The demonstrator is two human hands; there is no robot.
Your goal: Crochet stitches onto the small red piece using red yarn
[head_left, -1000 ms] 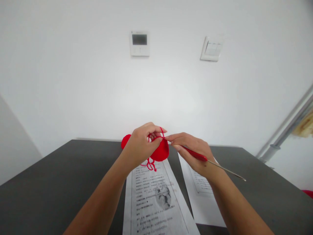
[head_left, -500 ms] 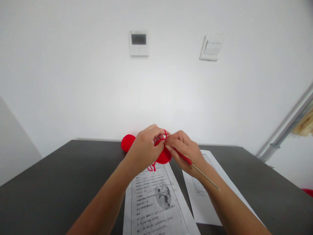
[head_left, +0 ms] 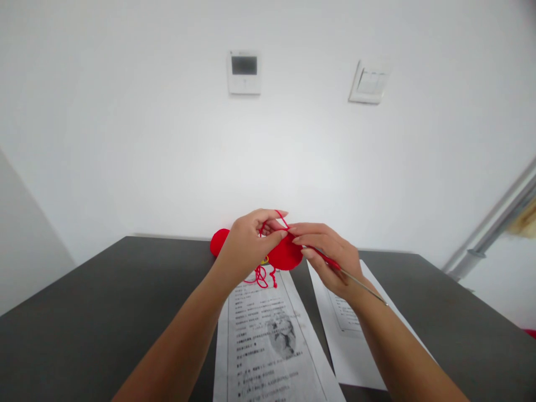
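Note:
My left hand (head_left: 253, 240) pinches the upper edge of a rounded red piece that looks like crochet work (head_left: 286, 255). Over its raised index finger runs a strand of red yarn (head_left: 282, 219), drawn tight. My right hand (head_left: 330, 254) holds a crochet hook (head_left: 335, 263) with a red grip and a metal shaft that points back over the wrist. The hook's working tip is hidden near the left fingertips. Loose loops of red yarn (head_left: 261, 276) hang below, beside a small yellow object (head_left: 264, 260). Partly behind my left hand is a ball of red yarn (head_left: 218, 242).
Two printed sheets lie on the dark table (head_left: 159, 290): one sheet with a grey picture (head_left: 268, 357) below my hands, another sheet (head_left: 355, 357) under my right forearm. A white wall stands behind, with a panel (head_left: 244, 72) and a switch (head_left: 371, 82).
My right hand has shifted right and its fingers have straightened. The left index finger has lifted, stretching the yarn. The yellow object and more yarn loops now show.

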